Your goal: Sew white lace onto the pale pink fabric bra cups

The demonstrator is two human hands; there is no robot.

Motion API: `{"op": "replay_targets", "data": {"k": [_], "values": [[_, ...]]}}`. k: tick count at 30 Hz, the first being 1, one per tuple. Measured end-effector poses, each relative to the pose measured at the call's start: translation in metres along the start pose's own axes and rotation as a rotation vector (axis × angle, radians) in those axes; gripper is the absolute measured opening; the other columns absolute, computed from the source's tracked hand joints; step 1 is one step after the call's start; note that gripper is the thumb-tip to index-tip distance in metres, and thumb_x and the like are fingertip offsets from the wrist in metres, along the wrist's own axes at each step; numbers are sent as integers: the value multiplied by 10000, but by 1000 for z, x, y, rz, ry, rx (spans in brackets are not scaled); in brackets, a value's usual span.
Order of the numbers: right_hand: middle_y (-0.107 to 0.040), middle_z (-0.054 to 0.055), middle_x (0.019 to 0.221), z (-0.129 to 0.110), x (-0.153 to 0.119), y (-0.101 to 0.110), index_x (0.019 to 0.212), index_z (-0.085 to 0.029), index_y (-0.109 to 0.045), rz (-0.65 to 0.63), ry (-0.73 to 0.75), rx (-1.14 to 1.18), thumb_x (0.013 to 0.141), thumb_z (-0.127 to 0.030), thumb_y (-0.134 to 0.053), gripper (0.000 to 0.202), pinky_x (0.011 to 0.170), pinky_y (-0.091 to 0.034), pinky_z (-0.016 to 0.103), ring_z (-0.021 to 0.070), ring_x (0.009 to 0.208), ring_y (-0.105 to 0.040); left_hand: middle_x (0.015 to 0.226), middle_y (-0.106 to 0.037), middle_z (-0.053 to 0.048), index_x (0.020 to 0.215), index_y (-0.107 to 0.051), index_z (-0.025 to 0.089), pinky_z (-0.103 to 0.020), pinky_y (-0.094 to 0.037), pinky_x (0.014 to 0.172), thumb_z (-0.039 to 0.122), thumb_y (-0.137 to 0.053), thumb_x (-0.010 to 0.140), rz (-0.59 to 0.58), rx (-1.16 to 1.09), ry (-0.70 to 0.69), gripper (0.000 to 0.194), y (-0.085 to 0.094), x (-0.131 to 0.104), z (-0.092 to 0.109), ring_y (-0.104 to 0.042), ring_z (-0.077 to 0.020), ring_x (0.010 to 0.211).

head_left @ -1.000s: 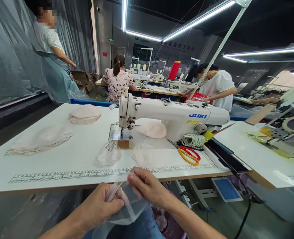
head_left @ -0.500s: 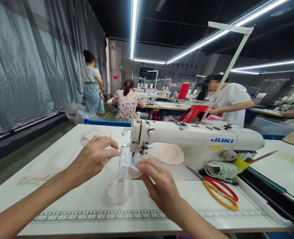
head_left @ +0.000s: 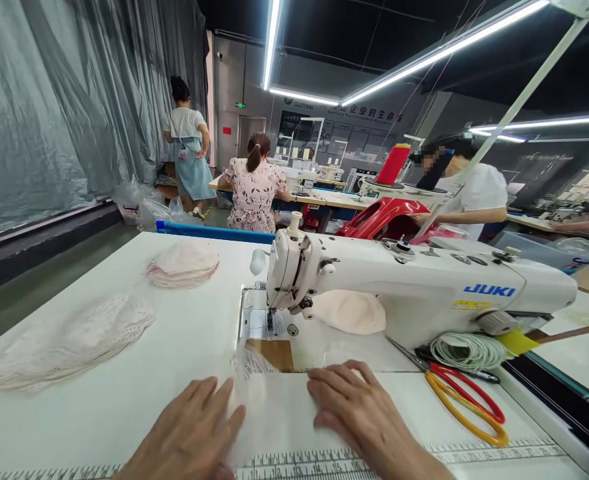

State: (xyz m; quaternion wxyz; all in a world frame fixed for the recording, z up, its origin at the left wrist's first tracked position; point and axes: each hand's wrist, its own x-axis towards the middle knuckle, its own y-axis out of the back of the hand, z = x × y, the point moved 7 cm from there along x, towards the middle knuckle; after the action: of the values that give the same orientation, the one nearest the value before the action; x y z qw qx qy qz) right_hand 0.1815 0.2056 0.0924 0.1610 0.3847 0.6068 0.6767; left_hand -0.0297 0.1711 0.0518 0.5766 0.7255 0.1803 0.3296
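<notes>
A sheer, pale piece of fabric with a stringy fringe (head_left: 255, 363) lies blurred on the table in front of the sewing machine (head_left: 374, 267). My left hand (head_left: 189, 427) rests palm down at its left side, fingers spread and thumb apart. On the right, my right hand (head_left: 354, 413) is also palm down, its fingers stretched out over the tabletop. Neither hand shows a grip on anything. Above the metal needle plate (head_left: 257, 325) is the presser foot (head_left: 271, 321). A brown patch (head_left: 279, 355) shows in the table just in front of the plate.
Left lie a stack of lacy white pieces (head_left: 79, 340) and a stack of pale pieces (head_left: 182, 265). A cream oval piece (head_left: 352, 311) sits under the machine arm. Right are scissors (head_left: 467, 403) and coiled pale cord (head_left: 469, 350). A printed ruler (head_left: 304, 465) runs along the front. Co-workers are beyond.
Both hands have come down from beside the needle toward the table's front edge and flattened out. The sheer fabric now lies lower, clear of the presser foot. The view has shifted.
</notes>
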Motion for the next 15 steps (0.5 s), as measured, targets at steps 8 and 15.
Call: {"op": "replay_targets", "data": {"k": [8, 15], "values": [[-613, 91, 962, -20, 44, 1, 1046, -174, -532, 116, -92, 203, 891, -469, -499, 336, 653, -430, 310, 209, 814, -573, 1041, -633, -40, 1110, -587, 268, -342, -454, 797, 327, -467, 903, -16, -507, 443, 247, 32, 56, -65, -573, -222, 950], [-530, 39, 852, -22, 65, -24, 759, -189, -465, 105, -148, 507, 829, -96, -442, 119, 601, -405, 242, 147, 718, -506, 828, -609, 5, 738, -557, 213, -319, -402, 746, 212, -421, 876, -72, -661, 545, 193, 13, 71, -71, -547, -194, 825]]}}
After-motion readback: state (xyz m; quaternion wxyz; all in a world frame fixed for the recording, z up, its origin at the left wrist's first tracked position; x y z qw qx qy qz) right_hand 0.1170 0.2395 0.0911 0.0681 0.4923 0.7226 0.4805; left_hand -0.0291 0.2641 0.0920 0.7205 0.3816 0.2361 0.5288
